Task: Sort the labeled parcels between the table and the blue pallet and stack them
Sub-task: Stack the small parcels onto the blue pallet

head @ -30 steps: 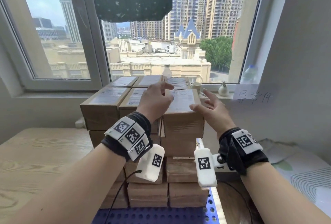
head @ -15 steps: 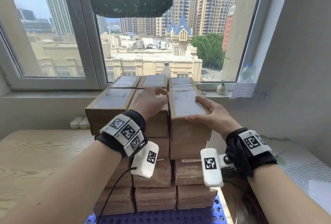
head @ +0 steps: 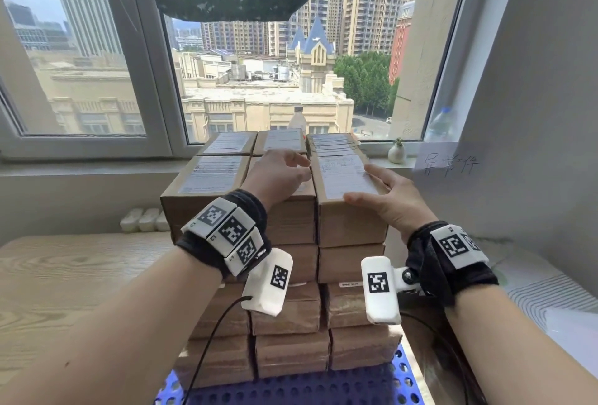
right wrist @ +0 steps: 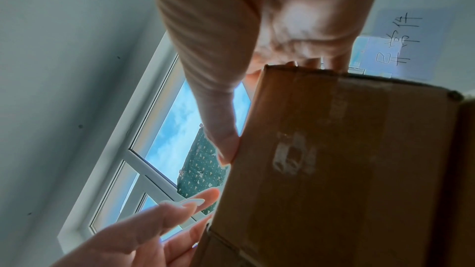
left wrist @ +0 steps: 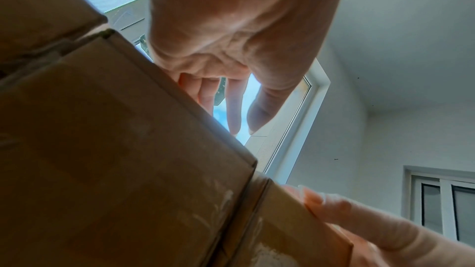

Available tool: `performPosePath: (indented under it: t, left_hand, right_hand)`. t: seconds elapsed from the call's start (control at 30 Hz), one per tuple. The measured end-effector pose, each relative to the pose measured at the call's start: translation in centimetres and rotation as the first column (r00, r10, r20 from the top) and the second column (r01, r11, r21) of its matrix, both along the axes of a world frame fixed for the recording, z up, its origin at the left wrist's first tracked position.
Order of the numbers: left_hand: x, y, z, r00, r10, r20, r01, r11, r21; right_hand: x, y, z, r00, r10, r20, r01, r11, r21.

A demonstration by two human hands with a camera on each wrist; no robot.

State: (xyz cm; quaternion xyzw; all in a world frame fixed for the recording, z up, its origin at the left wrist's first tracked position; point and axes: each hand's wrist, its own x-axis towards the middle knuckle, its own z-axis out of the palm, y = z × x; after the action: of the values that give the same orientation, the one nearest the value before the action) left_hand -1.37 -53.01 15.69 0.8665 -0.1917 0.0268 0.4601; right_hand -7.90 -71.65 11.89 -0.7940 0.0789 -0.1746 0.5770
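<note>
Brown cardboard parcels with white labels are stacked several layers high on the blue pallet (head: pixel 291 388). The front right parcel of the top layer (head: pixel 343 178) (right wrist: pixel 347 149) (left wrist: pixel 290 222) sits beside its neighbours. My right hand (head: pixel 388 200) (right wrist: pixel 257 27) rests on its right top edge with straight fingers, thumb on the front edge. Over the middle parcel (head: pixel 291 210) (left wrist: pixel 115 149), my left hand (head: pixel 278 174) (left wrist: pixel 231 48) is open, its fingertips next to the right parcel's left side and holding nothing.
A light wooden table (head: pixel 64 275) lies to the left of the stack. Behind the stack are the window sill, a bottle (head: pixel 297 119) and a small vase (head: pixel 396 152). A paper sign (head: pixel 449 166) hangs on the right wall above a lower surface.
The front right parcel, held higher half a second ago, has come down level with the top layer. My left hand slid back onto the middle parcel; my right hand stays on the parcel's right edge.
</note>
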Motion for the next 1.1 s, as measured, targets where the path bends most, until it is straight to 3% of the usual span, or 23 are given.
performPosePath:
  t: [0.23, 0.63, 0.73, 0.87, 1.1]
  left_hand:
    - [0.3, 2.8, 0.9, 0.998, 0.043, 0.049, -0.035, 0.987, -0.156]
    - [1.5, 7.8, 0.6, 0.972, 0.229, 0.055, -0.202, 0.931, -0.303]
    - [2.0, 9.4, 0.3, 0.944, 0.323, 0.069, -0.277, 0.888, -0.366]
    - [2.7, 10.5, -0.5, 0.907, 0.420, 0.006, -0.382, 0.832, -0.402]
    - [3.2, 10.8, -1.5, 0.905, 0.422, -0.051, -0.411, 0.841, -0.352]
  right_hand:
    - [-0.4, 0.2, -0.5, 1.000, 0.010, -0.024, -0.011, 0.998, -0.054]
    - [0.1, 0.8, -0.8, 1.000, -0.013, 0.010, 0.012, 0.998, 0.063]
    - [0.2, 0.8, -0.9, 0.994, -0.104, 0.038, 0.102, 0.993, 0.058]
    - [0.7, 0.9, -1.2, 0.929, -0.357, 0.100, 0.354, 0.934, 0.048]
    - [1.4, 1.9, -1.5, 0.896, -0.439, 0.072, 0.440, 0.898, 0.009]
